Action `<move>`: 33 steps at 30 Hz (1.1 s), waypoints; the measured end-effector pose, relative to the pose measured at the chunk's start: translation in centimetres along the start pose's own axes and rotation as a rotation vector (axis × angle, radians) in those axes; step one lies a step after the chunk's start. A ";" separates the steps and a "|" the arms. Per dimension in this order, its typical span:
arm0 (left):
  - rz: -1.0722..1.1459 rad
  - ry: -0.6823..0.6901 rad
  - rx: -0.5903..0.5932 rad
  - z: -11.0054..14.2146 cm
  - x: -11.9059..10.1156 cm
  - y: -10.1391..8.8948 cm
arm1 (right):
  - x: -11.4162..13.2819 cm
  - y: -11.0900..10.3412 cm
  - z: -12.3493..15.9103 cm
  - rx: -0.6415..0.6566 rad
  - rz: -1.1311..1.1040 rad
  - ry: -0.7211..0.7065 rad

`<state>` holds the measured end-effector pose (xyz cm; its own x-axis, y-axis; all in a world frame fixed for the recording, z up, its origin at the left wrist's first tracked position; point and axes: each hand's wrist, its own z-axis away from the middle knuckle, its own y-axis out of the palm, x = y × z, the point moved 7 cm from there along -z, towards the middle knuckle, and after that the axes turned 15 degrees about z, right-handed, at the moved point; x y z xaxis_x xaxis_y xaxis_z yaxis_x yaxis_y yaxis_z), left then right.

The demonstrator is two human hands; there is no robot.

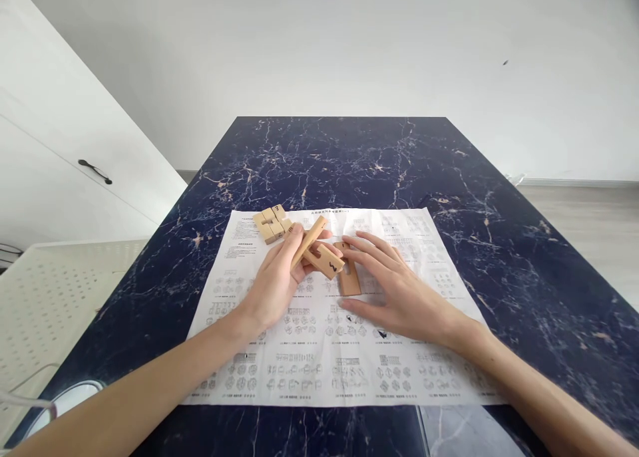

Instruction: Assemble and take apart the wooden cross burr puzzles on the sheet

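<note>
My left hand [279, 271] is closed around wooden puzzle pieces [308, 243]: a long bar slants up to the right, and a notched piece with a dark number sticks out below it. Just to the right, a notched wooden block [350, 279] lies on the printed sheet. Over that block my right hand [394, 284] is spread, its fingertips near the far end and its thumb low on the near side; whether it touches the block I cannot tell. Beyond my left hand sit several numbered wooden blocks [272, 224] side by side, partly hidden by its fingers.
The creased paper sheet [299, 394] with rows of small diagrams lies on a dark blue marble-patterned table [324, 157]. A clear, round-rimmed object [64, 404] stands at the lower left. White perforated furniture [54, 297] and a white cabinet [74, 124] flank the left side.
</note>
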<state>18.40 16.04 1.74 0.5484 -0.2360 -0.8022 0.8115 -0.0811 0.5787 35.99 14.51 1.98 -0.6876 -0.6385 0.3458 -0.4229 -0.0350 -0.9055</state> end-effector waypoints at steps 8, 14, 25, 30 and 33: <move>-0.138 0.011 0.068 0.1 0.0 0.1 | -1.5 -1.5 -0.6 -0.153 -0.231 0.210; -0.204 0.046 0.103 0.2 -0.3 0.3 | -2.8 -1.6 -0.3 -0.238 -0.793 0.393; -0.511 0.079 0.177 1.1 -0.3 2.2 | -1.0 -0.8 -0.5 -0.140 -0.982 0.316; -0.560 0.085 0.106 1.1 -0.6 1.8 | -0.8 -0.9 -0.6 -0.116 -1.030 0.298; -0.563 0.079 0.078 1.1 -0.6 1.7 | -0.8 -0.9 -0.6 -0.101 -1.043 0.276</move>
<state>19.21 14.94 3.37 0.0520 -0.0632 -0.9966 0.9672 -0.2455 0.0660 36.52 15.52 2.69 -0.0648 -0.1355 0.9887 -0.9143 -0.3889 -0.1132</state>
